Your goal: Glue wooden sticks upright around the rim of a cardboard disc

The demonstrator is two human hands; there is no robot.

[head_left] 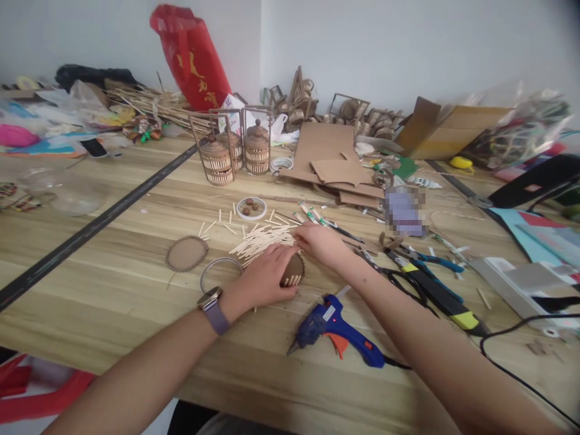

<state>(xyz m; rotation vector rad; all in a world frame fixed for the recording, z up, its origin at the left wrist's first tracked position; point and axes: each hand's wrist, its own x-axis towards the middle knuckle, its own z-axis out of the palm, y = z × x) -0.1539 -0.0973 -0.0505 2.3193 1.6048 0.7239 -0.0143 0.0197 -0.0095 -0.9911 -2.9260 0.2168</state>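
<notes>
My left hand (266,279), with a watch on its wrist, curls around a small round brown base (295,266) with short pale sticks standing along its near edge. At the far side of that base my right hand (317,243) is closed, its fingertips pinched together; whatever is between them is hidden. Loose matchstick-like wooden sticks (259,241) lie heaped just beyond my hands. To the left are a cardboard disc (185,254) with a corded rim and a pale ring (203,275). A blue hot glue gun (328,326) lies on the table between my forearms.
Brown balls sit inside a white tape roll (251,215). Small lidded stick baskets (217,163) stand farther back, beside flat cardboard (324,145). On the right lie a utility knife (439,296), blue-handled pliers (435,260), black cables and a white power strip (502,272).
</notes>
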